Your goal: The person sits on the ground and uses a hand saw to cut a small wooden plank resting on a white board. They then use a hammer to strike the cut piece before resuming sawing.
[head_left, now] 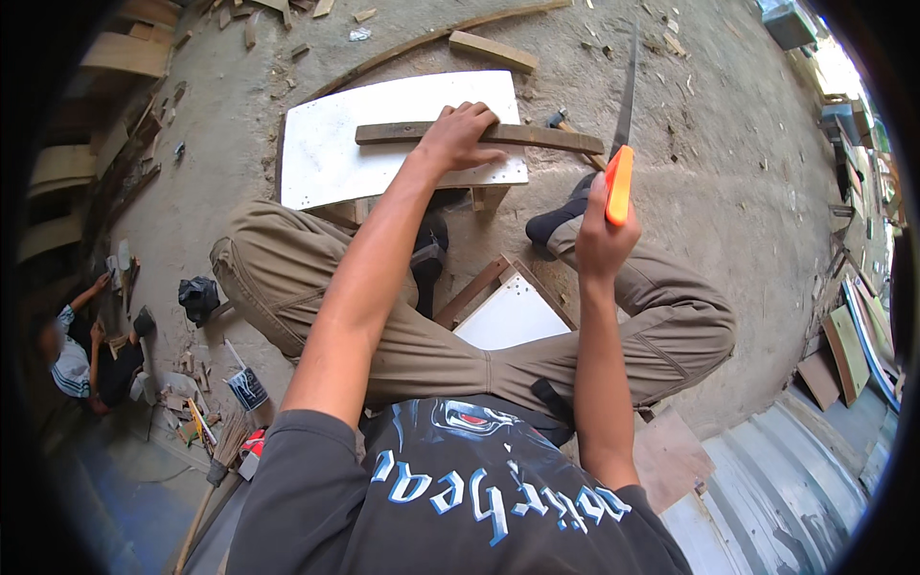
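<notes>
A brown wooden batten (546, 137) lies across a low white-topped bench (321, 158), its right end jutting past the bench's edge. My left hand (462, 142) grips the batten near its middle, fingers over the far side and thumb spread toward me. In my right hand (606, 235) is a handsaw (621, 184) by its orange handle, the long narrow blade pointing up and away. The blade stands just right of the batten's end; I cannot tell whether they touch. Partly behind the batten lies a tool like a hammer (559, 118), with a dark head and wooden handle.
Between my legs is a white board (513, 316) with wooden edges. A wood block (494, 52) and a long curved strip (402, 48) lie beyond the bench. At left, another person (81, 359) sits near a black bag (198, 299), a bucket (247, 389) and a broom (228, 443).
</notes>
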Demonstrator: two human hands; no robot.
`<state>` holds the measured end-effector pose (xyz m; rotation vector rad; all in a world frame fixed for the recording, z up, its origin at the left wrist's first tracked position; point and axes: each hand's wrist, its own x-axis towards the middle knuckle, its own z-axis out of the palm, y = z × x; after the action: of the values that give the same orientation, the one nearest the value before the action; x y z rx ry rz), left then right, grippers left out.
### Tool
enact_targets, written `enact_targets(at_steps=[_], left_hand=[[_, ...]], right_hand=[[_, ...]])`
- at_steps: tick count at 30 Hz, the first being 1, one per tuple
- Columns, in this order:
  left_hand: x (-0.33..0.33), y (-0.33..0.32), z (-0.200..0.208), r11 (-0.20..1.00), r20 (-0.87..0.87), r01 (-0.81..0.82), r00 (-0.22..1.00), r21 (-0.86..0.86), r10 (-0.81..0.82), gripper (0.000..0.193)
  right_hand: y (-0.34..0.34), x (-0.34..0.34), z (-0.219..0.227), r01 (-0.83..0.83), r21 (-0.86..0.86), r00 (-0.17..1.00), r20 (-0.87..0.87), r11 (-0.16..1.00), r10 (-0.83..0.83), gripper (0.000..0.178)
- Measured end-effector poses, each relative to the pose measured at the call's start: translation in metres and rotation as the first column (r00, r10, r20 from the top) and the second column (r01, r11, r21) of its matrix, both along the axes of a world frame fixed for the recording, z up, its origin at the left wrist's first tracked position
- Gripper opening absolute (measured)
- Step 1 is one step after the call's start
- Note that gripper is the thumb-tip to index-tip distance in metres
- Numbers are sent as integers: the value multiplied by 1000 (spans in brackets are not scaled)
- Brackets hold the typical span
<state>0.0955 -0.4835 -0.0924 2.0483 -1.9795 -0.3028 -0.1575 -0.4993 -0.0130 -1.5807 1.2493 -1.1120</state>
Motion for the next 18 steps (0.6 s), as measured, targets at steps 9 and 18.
enact_targets(at_steps=[9,18], left_hand=[[80,68,43,865,-25,-471,876,175,482,45],[167,159,31,287,31,-956,289,59,957,39]], right_hand=[[-48,40,-110,-32,-106,893,-449,994,-19,56],[-85,15,-215,-456,101,535,-763,884,363,52]])
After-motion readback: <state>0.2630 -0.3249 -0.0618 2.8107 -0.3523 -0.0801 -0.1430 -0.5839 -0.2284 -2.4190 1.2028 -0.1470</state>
